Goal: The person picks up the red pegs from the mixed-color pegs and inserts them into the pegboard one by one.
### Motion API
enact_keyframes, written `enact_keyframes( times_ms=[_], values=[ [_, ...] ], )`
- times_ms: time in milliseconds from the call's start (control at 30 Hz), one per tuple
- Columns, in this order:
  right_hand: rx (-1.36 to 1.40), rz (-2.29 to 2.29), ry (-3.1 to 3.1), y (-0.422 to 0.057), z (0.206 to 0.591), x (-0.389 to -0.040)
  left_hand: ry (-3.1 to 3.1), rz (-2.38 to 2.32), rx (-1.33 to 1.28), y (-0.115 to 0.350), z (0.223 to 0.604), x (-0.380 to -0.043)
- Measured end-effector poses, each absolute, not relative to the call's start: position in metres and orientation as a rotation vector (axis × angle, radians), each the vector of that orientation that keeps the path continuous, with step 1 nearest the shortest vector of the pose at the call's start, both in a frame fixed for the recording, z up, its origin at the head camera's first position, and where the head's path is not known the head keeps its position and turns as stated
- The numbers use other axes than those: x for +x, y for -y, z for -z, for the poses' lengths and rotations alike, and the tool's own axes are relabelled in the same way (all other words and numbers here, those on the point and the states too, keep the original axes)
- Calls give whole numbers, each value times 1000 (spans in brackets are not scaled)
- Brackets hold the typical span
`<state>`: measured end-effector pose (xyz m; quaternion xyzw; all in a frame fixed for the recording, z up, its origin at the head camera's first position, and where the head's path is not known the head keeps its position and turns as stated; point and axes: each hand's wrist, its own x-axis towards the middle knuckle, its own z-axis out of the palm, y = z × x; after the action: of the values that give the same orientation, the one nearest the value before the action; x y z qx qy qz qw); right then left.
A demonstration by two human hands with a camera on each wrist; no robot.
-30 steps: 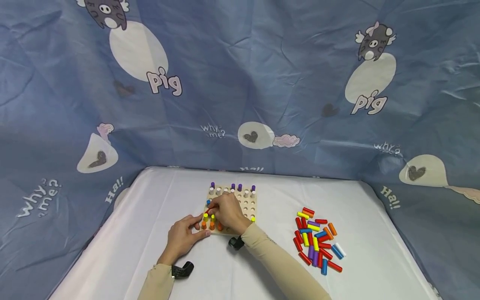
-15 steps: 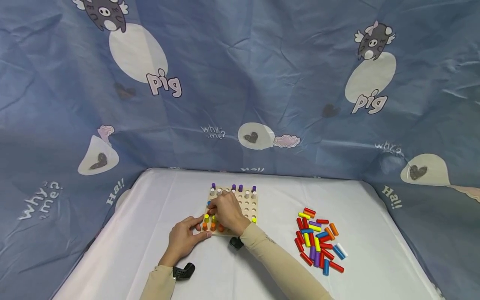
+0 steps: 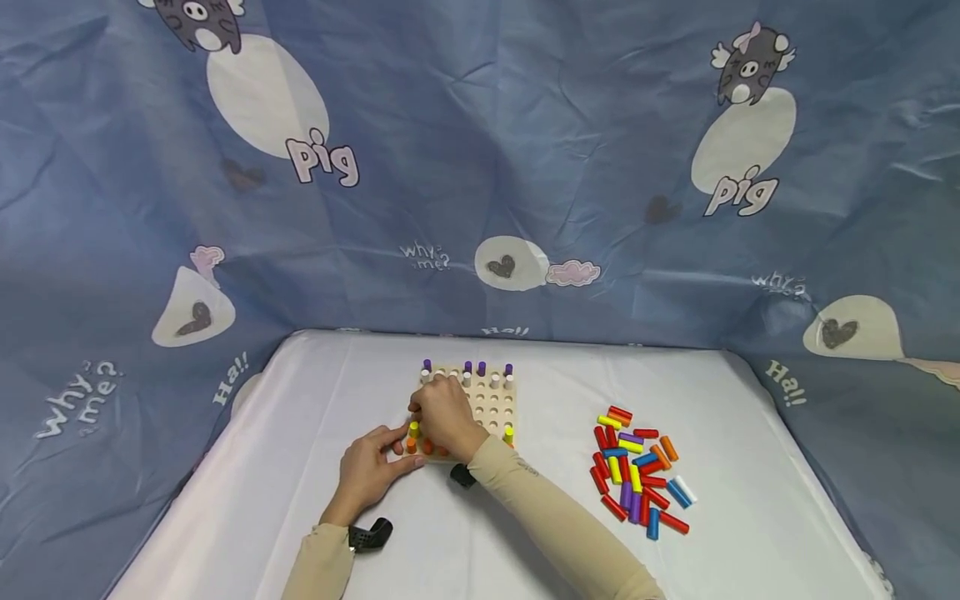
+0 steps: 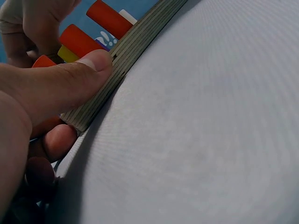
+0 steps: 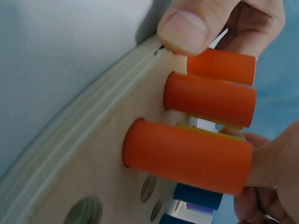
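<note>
A wooden pegboard (image 3: pixel 493 411) lies on the white-covered table. My left hand (image 3: pixel 367 467) grips its near left corner, the thumb (image 4: pixel 96 63) pressed on the front edge and fingers at the left side. Over the board's left part, my right hand (image 3: pixel 447 417) pinches with curled fingers; a red peg showed there earlier and is now hidden by the hand. Orange pegs (image 5: pixel 187 156) stand along the near row, with a yellow peg (image 3: pixel 414 429) just behind at the left. Blue pegs (image 5: pixel 198 196) stand deeper in. Purple pegs (image 3: pixel 482 368) and white pegs (image 3: pixel 495 381) line the far rows.
Loose pegs (image 3: pixel 635 477) in red, yellow, blue, purple, orange and white lie heaped on the table right of the board. Blue printed cloth (image 3: pixel 525 192) hangs behind and at both sides. The right forearm (image 3: pixel 562 525) crosses in front of the board.
My right hand has shifted slightly left over the board, covering the second yellow peg and the blue peg; the red peg at its fingertips is out of sight. My left hand keeps its hold.
</note>
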<state>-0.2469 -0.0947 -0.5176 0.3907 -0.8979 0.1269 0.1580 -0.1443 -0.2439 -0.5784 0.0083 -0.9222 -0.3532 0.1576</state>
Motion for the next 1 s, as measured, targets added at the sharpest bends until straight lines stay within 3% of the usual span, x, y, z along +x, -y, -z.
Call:
enact_keyframes(
  times_ms=[1000],
  values=[
    [1062, -275, 2672, 100, 507, -245, 2651, 1026, 68, 242, 579, -144]
  ],
)
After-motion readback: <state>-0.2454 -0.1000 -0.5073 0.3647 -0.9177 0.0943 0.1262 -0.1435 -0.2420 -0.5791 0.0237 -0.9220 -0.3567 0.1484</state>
